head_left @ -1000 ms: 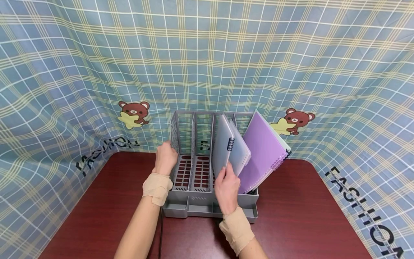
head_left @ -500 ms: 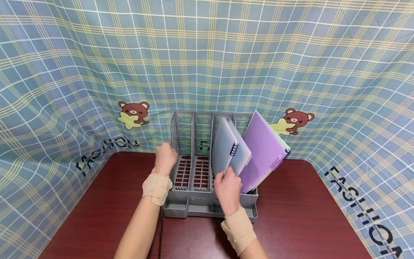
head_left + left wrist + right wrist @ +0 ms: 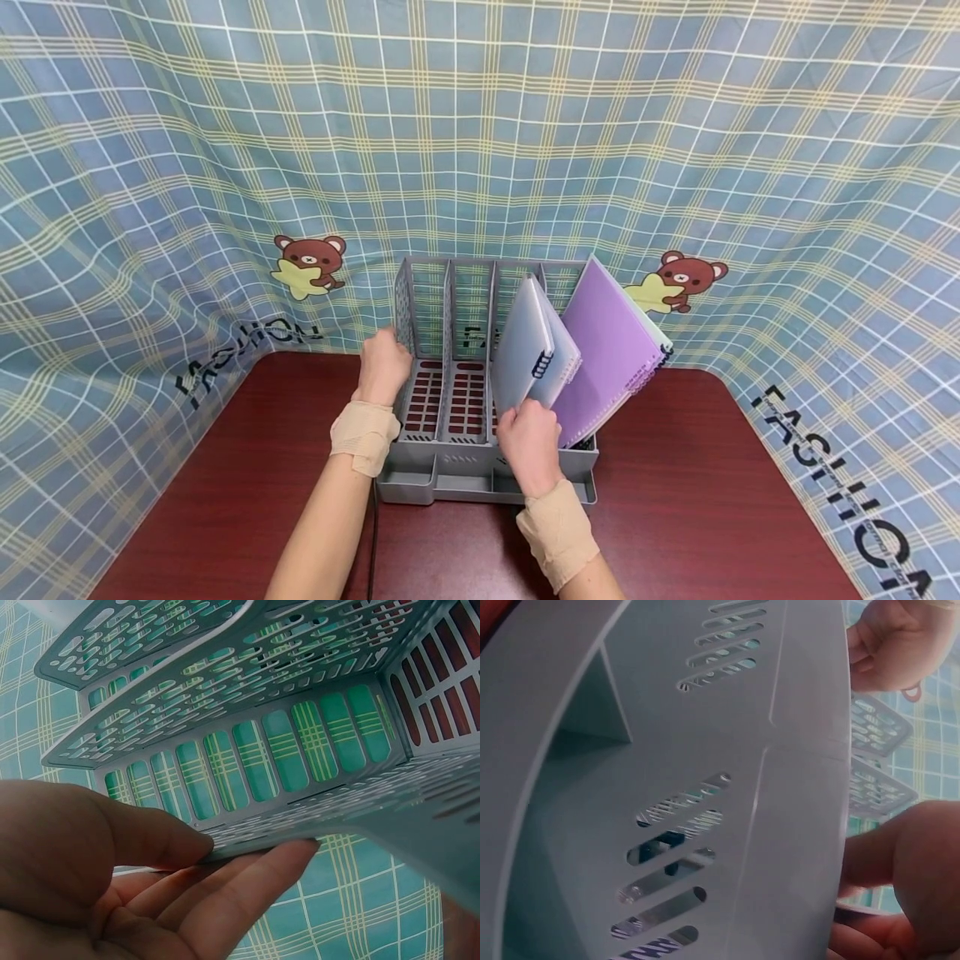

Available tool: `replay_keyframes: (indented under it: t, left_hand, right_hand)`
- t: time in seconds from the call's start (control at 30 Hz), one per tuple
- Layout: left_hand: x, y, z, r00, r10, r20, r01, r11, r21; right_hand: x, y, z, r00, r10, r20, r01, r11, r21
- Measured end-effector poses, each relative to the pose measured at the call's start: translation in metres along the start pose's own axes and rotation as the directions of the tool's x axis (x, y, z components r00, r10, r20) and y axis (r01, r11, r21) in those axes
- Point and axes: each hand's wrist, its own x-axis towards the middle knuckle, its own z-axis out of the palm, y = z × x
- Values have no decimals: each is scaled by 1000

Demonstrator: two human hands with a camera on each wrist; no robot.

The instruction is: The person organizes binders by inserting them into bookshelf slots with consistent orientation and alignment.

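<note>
A grey desktop file organizer [image 3: 465,455] with slotted dividers stands on the table. My left hand [image 3: 385,367] holds its left side panel; in the left wrist view the panel [image 3: 405,806] passes between thumb and fingers. My right hand [image 3: 529,443] grips the lower front edge of a translucent blue-grey spiral notebook [image 3: 521,350] with a black coil. That notebook leans in the second compartment from the right. Close on its right is another pale-blue notebook [image 3: 564,354]. In the right wrist view, the organizer's front wall [image 3: 795,825] hides the notebook's lower part.
A purple notebook [image 3: 607,358] slants out of the rightmost compartment, with a pale green one behind it. Shallow trays [image 3: 465,492] run along the organizer's front. A black cable [image 3: 373,542] lies on the dark red table [image 3: 690,500]. A plaid curtain [image 3: 480,150] surrounds the table.
My right hand has moved down with the black-coiled notebook, whose top now tilts further right and sits lower. My left hand stays on the side panel.
</note>
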Motion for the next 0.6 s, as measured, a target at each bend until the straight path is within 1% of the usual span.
replay_keyframes:
  t: [0.2, 0.43, 0.6]
  left_hand:
    - [0, 1, 0, 1000, -1, -1, 1, 1000, -7]
    - [0, 1, 0, 1000, -6, -10, 6, 1000, -1]
    - [0, 0, 1, 1000, 8, -21, -8, 1000, -3]
  right_hand:
    - [1, 0, -2, 999, -3, 46, 3, 1000, -10]
    - [1, 1, -4, 998, 1, 67, -1, 1000, -11]
    - [2, 0, -9, 996, 3, 89, -2, 1000, -13]
